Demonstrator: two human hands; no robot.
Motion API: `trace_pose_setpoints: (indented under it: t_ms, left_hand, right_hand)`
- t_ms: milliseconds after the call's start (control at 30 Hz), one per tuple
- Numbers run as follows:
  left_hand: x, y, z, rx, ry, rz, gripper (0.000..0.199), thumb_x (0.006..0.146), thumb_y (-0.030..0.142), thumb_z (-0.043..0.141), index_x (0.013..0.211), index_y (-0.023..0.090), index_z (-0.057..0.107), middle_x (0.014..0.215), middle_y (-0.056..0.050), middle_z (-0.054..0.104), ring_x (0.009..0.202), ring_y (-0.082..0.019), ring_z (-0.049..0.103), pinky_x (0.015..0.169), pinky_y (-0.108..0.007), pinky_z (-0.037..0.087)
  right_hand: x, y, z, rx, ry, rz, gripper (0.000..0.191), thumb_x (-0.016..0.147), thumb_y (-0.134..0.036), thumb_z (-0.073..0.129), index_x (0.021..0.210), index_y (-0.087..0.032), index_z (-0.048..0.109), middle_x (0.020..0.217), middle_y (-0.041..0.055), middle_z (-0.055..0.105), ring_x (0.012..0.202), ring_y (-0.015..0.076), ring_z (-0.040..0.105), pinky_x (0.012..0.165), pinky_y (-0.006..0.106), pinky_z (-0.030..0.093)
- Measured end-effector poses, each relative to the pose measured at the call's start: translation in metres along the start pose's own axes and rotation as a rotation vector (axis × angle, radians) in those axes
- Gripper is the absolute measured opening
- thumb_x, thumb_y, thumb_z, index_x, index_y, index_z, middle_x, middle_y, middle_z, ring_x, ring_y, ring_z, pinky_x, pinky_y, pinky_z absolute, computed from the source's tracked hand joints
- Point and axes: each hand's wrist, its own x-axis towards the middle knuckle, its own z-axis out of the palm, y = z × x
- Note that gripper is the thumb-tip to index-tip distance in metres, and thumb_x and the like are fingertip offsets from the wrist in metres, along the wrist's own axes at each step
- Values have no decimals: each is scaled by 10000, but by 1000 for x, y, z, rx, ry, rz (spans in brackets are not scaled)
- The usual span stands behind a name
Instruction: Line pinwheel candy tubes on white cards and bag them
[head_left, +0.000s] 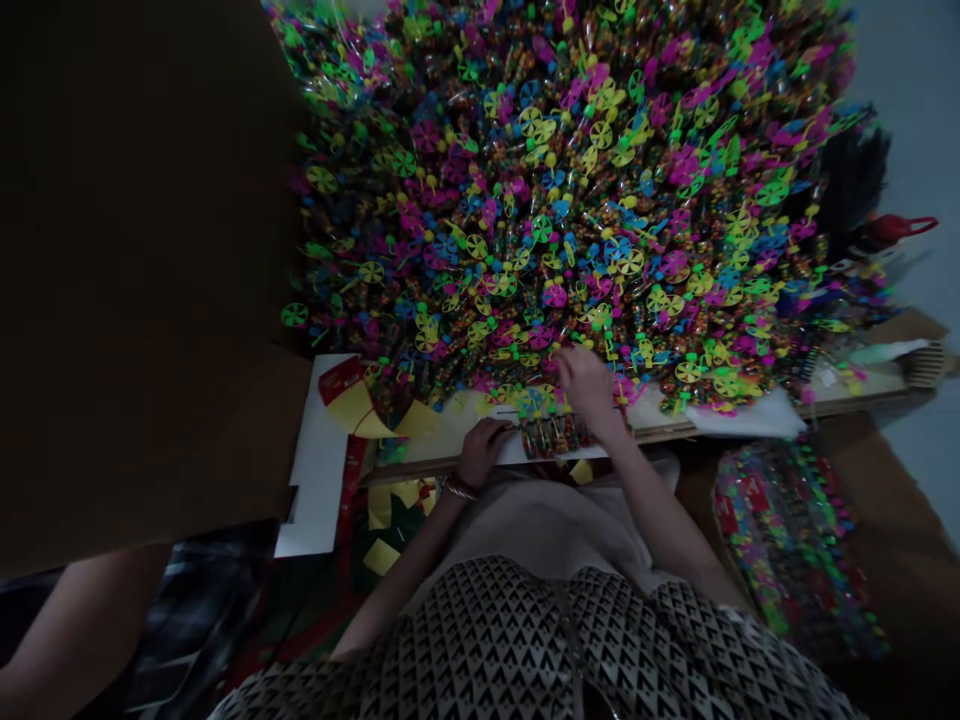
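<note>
From the head view, the left hand (484, 450), a bangle (457, 488) on its wrist, lies palm down and unclenched at the end of a row of candy-filled plastic tubes (547, 436) on a white paper sheet (504, 452). The right hand (585, 385) reaches forward, fingers curled down at the near edge of a great heap of pinwheel-topped candy tubes (525, 200) on the desk (450, 425); whether it grips one, I cannot tell. Both forearms angle forward and inward.

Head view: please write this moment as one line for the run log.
left hand: at white card | right hand: touching pinwheel pile | between: filled clear tubes
</note>
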Motion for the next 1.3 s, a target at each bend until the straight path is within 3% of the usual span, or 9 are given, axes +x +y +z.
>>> trace_pose_setpoints:
  t_ms: [133,267,367,533,700,833,933,1100,1300]
  left_hand:
    - [-3,-7,-2,-24,52,-30,176,893,328,579,876,177,668,850,-48,671,817,-159,625,776,-286,499]
    - [-3,-12,-1,-63,71,-19,196,882,332,593,798,171,666,773,-34,648,750,-146,608,713,-257,483]
    - [0,-13,-1,-73,71,-30,200,873,347,603,790,176,666,757,-26,644,724,-141,599,689,-250,476]
    - [0,-12,-1,-91,78,-25,229,873,377,601,788,178,677,762,-32,650,728,-142,604,684,-248,482]
    - [-4,-13,1,-111,100,22,243,881,388,592,827,177,699,792,-55,667,753,-157,621,709,-275,499]
    - [-5,-11,0,-90,96,24,221,887,361,590,850,176,705,806,-59,669,767,-157,622,718,-278,503]
    - [-5,-11,-2,-75,62,41,205,899,335,573,859,181,703,814,-57,670,778,-156,616,733,-284,503]
    - [-7,-16,1,-31,63,90,196,917,285,532,892,179,695,842,-64,661,796,-163,596,734,-296,498]
    - [-10,-13,1,82,119,119,168,918,269,530,906,184,674,858,-61,652,862,-190,552,799,-340,484]
  right_hand:
    - [61,48,-18,-127,-162,83,347,908,-127,393,1083,-173,689,1029,147,651,1015,262,579,793,323,438]
    - [63,76,-11,-186,-299,-105,457,865,-43,409,1228,-212,629,1156,132,597,1079,246,539,838,319,403]
    - [52,89,4,-235,-245,-266,518,881,-40,395,1328,-257,542,1228,125,539,1119,245,491,862,338,374]
    - [50,97,10,-255,-80,-429,291,945,-179,423,1137,-174,642,1138,146,579,1076,255,488,831,360,349]
    - [24,53,-8,43,137,-381,289,959,-361,449,922,-147,639,974,118,626,951,225,524,791,317,360]
    - [-11,-13,8,214,-87,-319,408,959,-454,423,724,-172,603,746,73,617,801,199,537,701,287,357]
    - [-24,-49,38,172,-184,-309,421,961,-465,411,769,-165,635,809,97,652,899,229,541,736,306,353]
    - [-32,-65,73,48,-159,-304,346,963,-413,424,947,-159,658,993,120,648,1022,260,499,824,357,338]
    - [-44,-67,73,-24,-78,-310,325,951,-437,437,990,-187,642,1039,115,606,1009,262,487,817,377,338]
